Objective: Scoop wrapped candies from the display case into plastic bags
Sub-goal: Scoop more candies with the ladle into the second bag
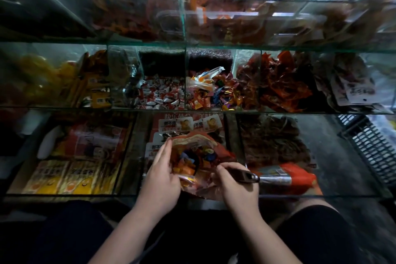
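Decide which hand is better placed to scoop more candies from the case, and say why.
Right. The right hand grips the scoop; the left hand holds the bag open.

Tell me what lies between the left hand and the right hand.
The open plastic bag, with wrapped candies inside, lies between the left hand and the right hand, which grips a scoop. Seen in the head view.

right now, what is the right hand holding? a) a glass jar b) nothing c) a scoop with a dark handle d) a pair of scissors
C: the right hand grips the dark handle of the scoop, its metal blade pointing right, beside the open red bag of candies.
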